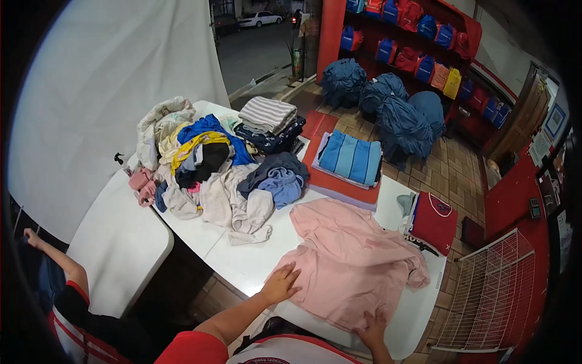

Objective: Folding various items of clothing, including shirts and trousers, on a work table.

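Note:
A pink garment (pixel 350 268), apparently a long-sleeved top, lies spread on the white folding table (pixel 236 264) before me. My left hand (pixel 281 284) rests on its left edge with the fingers apart. Near the garment's front edge, my right hand (pixel 373 328) touches the cloth, fingers also spread. Nothing is gripped in either hand. Beyond the garment sits a stack of folded clothes topped by a blue striped piece (pixel 350 157). A second folded pile with a dark red shirt (pixel 434 223) on top stands at the table's right edge.
Loose clothes (pixel 200 159) heap on the table's far left, beside folded items under a grey-striped cloth (pixel 268 113). A co-worker (pixel 68 295) holds dark cloth at left. Blue bundles (pixel 404 118) stand on the floor before bag-filled red shelves (pixel 409 41). A white wire rack (pixel 486 295) stands right.

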`<state>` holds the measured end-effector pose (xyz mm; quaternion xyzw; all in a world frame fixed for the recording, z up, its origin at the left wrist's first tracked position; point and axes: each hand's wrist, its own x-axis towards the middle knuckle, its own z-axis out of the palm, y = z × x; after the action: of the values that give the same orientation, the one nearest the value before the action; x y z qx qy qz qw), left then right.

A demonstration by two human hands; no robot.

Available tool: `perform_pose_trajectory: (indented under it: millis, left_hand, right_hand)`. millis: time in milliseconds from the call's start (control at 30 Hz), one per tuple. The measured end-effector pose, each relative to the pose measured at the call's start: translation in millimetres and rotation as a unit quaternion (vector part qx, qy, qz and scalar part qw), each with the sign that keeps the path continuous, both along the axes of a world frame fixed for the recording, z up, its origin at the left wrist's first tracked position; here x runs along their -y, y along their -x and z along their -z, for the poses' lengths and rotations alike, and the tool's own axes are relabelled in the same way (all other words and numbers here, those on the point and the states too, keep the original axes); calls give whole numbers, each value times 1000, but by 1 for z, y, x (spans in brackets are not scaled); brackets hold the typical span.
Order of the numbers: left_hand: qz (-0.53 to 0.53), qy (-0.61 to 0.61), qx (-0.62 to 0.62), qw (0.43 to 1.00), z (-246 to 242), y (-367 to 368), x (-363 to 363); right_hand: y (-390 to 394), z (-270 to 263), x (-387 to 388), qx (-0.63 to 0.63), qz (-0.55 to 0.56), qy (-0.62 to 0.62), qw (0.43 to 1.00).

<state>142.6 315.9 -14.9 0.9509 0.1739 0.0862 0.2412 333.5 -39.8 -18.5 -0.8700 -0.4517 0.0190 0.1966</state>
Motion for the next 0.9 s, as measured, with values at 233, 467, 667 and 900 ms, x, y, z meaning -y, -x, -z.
perform_pose_trajectory:
  millis: [233, 467, 667, 900]
  left_hand:
    - [71, -27, 64, 995, 13, 76, -7]
    - [6, 114, 109, 987, 26, 87, -33]
    - [-168, 323, 213, 906, -55, 48, 2]
    - [237, 164, 193, 938, -176, 28, 124]
  right_hand:
    - [21, 20, 52, -63, 216, -57, 973]
    - [66, 29, 50, -90, 331, -63, 937]
    - [102, -39, -7, -77, 262, 33, 962]
    - [123, -99, -108, -207, 4, -303, 930]
